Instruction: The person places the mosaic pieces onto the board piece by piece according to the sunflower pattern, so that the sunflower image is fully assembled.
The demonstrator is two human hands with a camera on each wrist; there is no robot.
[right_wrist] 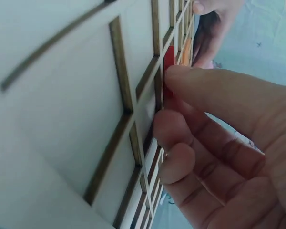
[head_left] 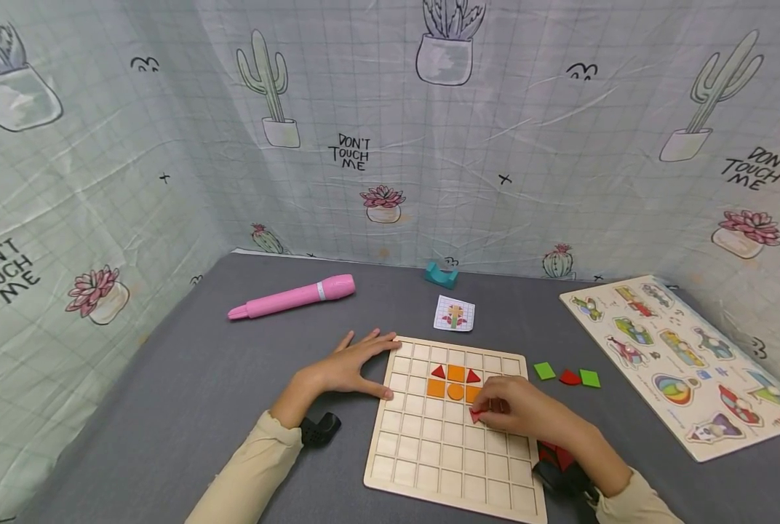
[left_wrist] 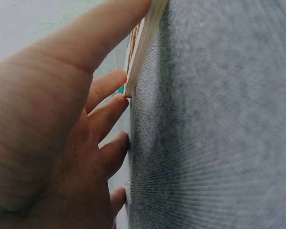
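A wooden grid board [head_left: 423, 451] lies in front of me. In its upper rows sit an orange circle [head_left: 455, 391], orange squares [head_left: 436, 388] and two red triangles [head_left: 438, 372]. My right hand [head_left: 521, 409] pinches a small red piece [right_wrist: 168, 59] between thumb and fingers, at a cell just below the right orange square; the fingers hide part of its outline. With fingers spread, my left hand [head_left: 346, 369] rests at the board's left side, thumb and fingertips touching the edge [left_wrist: 142, 52].
A small pattern card [head_left: 454, 313] lies beyond the board. Right of the board are green squares [head_left: 544, 371], a red piece [head_left: 570, 377] and more red pieces [head_left: 563, 457] partly under the right wrist. A picture puzzle [head_left: 685, 364], pink pen-shaped object [head_left: 292, 297] and teal piece [head_left: 441, 275] lie around.
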